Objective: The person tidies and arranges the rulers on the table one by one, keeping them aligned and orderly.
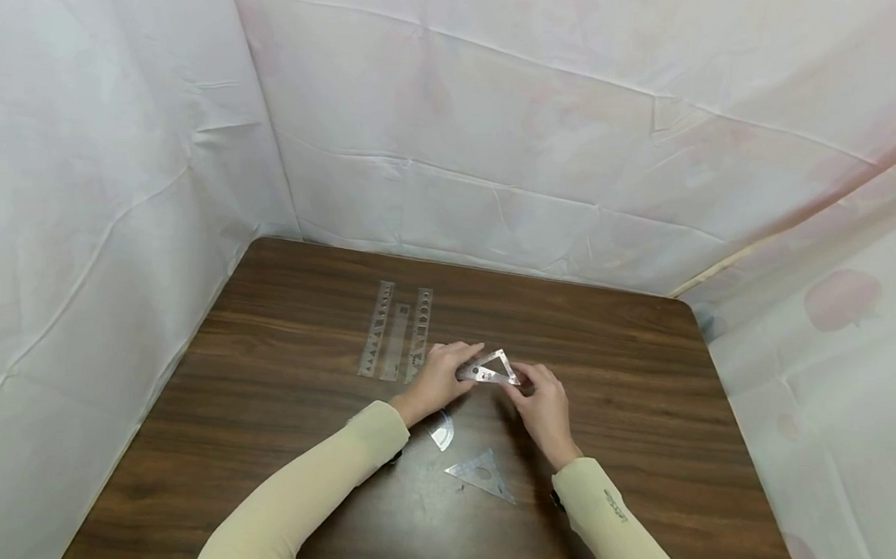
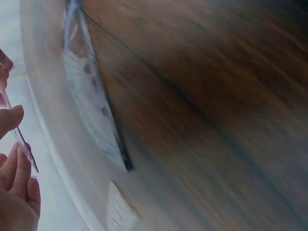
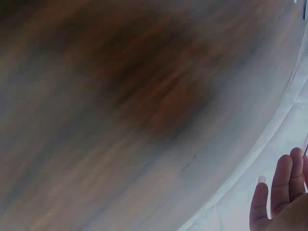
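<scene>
A clear set square (image 1: 486,375) with a triangular cutout is held up over the table between both hands. My left hand (image 1: 441,373) pinches its left corner between thumb and fingers. At its right corner, my right hand (image 1: 546,405) grips the edge with thumb and fingertips. In the left wrist view, fingers (image 2: 19,166) and a thumb show around the thin, edge-on plastic. The right wrist view catches only part of the right hand (image 3: 286,197) at the lower right. Below the left wrist lies a clear protractor (image 1: 444,434), partly hidden by the arm.
A second clear set square (image 1: 470,471) lies nearer the body. Three clear rulers stand in a row left of the hands: a stencil ruler (image 1: 376,330), a plain one (image 1: 394,344) and another stencil ruler (image 1: 420,337). Pale curtains (image 1: 451,205) surround the brown wooden table (image 1: 625,354).
</scene>
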